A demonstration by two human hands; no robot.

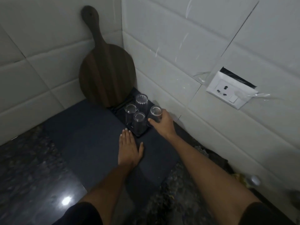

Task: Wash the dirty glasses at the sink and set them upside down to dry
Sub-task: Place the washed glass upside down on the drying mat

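Three clear glasses stand upside down on a small dark tray (140,135) in the corner: a ribbed one (141,101) at the back, a plain one (130,113) to its left and another (139,121) in front. My right hand (163,121) grips a fourth clear glass (155,113), base up, at the tray's right side next to the wall. My left hand (129,149) lies flat, fingers together, on the dark mat (90,132) just in front of the tray, holding nothing.
A round dark wooden board (106,75) with a handle leans in the tiled corner behind the tray. A white wall socket (230,90) under loose plastic film sits on the right wall. Speckled dark countertop (32,168) surrounds the mat. A blurred object (254,180) lies low right.
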